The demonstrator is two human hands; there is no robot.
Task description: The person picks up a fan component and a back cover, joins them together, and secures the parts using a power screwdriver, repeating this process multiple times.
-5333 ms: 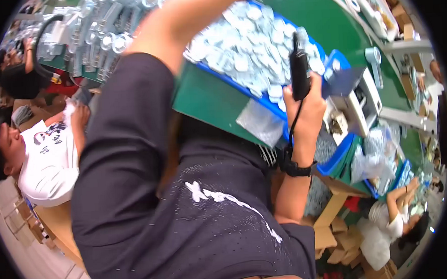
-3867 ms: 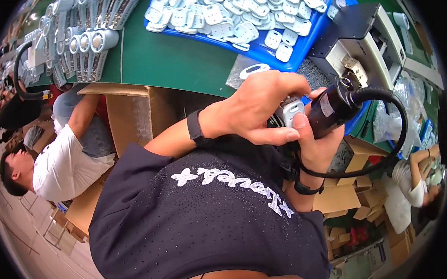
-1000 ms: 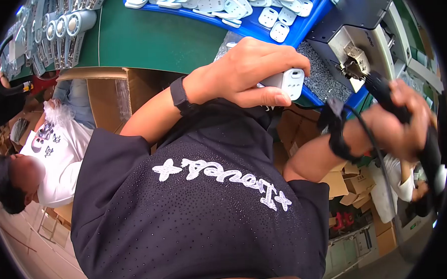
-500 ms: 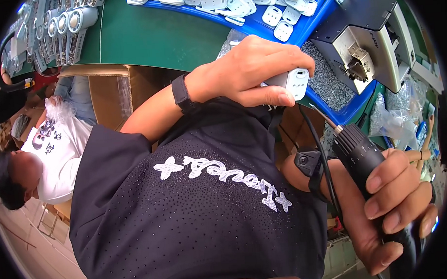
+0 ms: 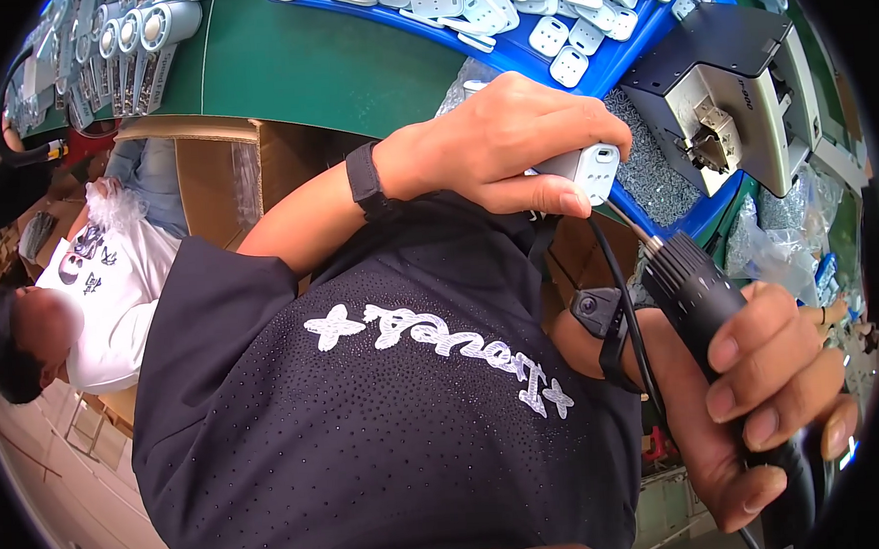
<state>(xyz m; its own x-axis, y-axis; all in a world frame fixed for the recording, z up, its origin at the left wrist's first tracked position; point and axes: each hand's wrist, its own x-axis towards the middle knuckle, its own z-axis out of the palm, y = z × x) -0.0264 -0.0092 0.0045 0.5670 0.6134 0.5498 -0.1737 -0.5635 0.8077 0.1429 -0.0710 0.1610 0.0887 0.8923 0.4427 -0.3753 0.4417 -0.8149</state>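
My left hand is closed around a small pale plastic housing, its flat end with a slot and small holes turned to the right. Fingers and palm hide the rest of the housing. In my right hand is a black electric screwdriver, fingers wrapped round its body. Its thin metal bit points up and left, with the tip at the lower edge of the housing's end face; whether it sits in a hole I cannot tell. A black cable hangs beside my right wrist.
A blue tray of pale plastic plates lies on the green table. Right of it stand a screw feeder and a blue bin of loose screws. Assembled parts lie far left, above a cardboard box. Another person sits left.
The screwdriver has moved slightly up and left, bringing its bit to the housing's edge. My left hand with the housing has shifted a little right.
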